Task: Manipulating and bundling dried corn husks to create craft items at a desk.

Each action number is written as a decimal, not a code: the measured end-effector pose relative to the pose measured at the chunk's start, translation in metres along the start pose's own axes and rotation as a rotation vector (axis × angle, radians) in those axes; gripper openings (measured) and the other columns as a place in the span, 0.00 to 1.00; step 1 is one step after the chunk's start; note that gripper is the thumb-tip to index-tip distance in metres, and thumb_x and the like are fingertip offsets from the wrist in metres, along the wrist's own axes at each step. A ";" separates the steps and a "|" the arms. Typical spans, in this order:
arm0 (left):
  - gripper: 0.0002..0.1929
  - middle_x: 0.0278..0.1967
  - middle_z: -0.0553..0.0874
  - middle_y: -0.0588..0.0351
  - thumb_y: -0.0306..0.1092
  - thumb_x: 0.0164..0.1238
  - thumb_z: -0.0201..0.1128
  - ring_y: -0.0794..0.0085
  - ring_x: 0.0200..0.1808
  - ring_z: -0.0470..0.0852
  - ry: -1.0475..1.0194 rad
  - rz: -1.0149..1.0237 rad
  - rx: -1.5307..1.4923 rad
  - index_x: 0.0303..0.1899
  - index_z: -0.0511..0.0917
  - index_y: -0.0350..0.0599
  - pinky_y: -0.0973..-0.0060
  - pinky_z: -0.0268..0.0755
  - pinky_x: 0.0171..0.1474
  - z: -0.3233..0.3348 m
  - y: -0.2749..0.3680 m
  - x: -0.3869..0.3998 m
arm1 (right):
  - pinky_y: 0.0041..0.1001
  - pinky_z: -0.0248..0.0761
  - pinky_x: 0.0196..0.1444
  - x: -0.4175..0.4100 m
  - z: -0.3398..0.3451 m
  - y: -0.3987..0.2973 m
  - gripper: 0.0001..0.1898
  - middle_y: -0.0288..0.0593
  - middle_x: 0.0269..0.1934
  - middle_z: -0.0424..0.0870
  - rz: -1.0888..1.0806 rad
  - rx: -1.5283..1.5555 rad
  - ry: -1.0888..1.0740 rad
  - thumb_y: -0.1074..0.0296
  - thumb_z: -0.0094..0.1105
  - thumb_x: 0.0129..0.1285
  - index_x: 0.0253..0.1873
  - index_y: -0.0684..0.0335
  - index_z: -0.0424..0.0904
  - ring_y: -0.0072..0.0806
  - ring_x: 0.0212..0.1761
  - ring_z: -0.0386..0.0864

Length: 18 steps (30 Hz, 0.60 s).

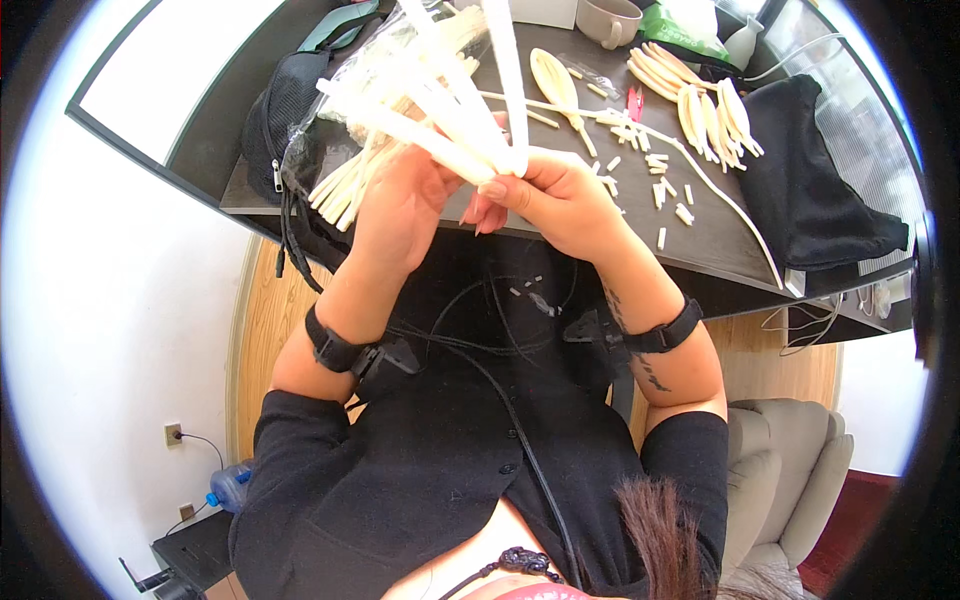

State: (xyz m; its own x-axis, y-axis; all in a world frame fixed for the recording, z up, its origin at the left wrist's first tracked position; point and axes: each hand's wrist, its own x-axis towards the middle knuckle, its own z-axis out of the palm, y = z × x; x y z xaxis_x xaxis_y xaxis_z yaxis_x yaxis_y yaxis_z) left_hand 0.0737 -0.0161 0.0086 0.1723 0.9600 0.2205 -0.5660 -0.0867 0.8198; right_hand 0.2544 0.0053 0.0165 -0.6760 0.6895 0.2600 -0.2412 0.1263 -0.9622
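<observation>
My left hand [409, 199] and my right hand [566, 199] are raised in front of the desk, close together. Between them they hold a bunch of flat cream-white strips [450, 112] that fan out upward from the fingertips; the material is unclear. My right thumb and fingers pinch the gathered lower end, while my left fingers, partly hidden, support the strips. Behind my left hand, long thin cream sticks [341, 191] stick out of a clear plastic bag [356, 67]. A looped cream bundle [555, 82] lies on the desk, with more bound bundles [709, 124] farther right.
Short cut pieces [660, 161] are scattered over the dark desk [712, 217], near red snips [635, 103]. A long cream strip [720, 184] curves toward the front edge. A black cloth bag [814, 187] lies at right, a black mesh bag [281, 124] at left, a mug [607, 21] behind.
</observation>
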 end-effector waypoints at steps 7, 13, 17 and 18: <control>0.31 0.65 0.70 0.42 0.28 0.71 0.54 0.54 0.61 0.78 0.186 0.532 0.550 0.71 0.51 0.41 0.65 0.71 0.62 0.000 -0.002 -0.018 | 0.22 0.77 0.42 0.001 -0.003 -0.002 0.12 0.40 0.35 0.86 -0.108 0.108 0.085 0.62 0.55 0.74 0.43 0.67 0.81 0.20 0.35 0.81; 0.20 0.49 0.82 0.43 0.23 0.63 0.59 0.52 0.51 0.82 -0.023 0.618 1.207 0.58 0.75 0.42 0.67 0.72 0.53 0.005 0.005 -0.016 | 0.20 0.76 0.40 -0.004 0.006 -0.002 0.13 0.39 0.33 0.85 -0.072 0.129 0.101 0.62 0.55 0.74 0.43 0.67 0.81 0.19 0.33 0.81; 0.19 0.44 0.83 0.42 0.23 0.61 0.59 0.49 0.45 0.83 -0.122 0.545 1.266 0.55 0.77 0.43 0.64 0.75 0.47 0.000 0.002 -0.012 | 0.18 0.75 0.35 -0.004 0.017 -0.007 0.13 0.36 0.31 0.84 0.021 0.122 0.109 0.60 0.56 0.73 0.40 0.66 0.81 0.17 0.29 0.80; 0.18 0.40 0.84 0.43 0.22 0.60 0.59 0.48 0.43 0.83 -0.121 0.500 1.266 0.53 0.77 0.44 0.63 0.75 0.44 -0.002 0.001 -0.011 | 0.16 0.73 0.29 -0.003 0.020 -0.006 0.15 0.36 0.28 0.84 0.025 0.140 0.121 0.58 0.56 0.73 0.39 0.65 0.82 0.16 0.24 0.78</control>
State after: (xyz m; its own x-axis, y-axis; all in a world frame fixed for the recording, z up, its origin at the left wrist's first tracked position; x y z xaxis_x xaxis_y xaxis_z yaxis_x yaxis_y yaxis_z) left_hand 0.0699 -0.0266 0.0058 0.2749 0.7314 0.6241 0.5192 -0.6593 0.5439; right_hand 0.2442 -0.0119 0.0230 -0.5962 0.7732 0.2162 -0.3257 0.0132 -0.9454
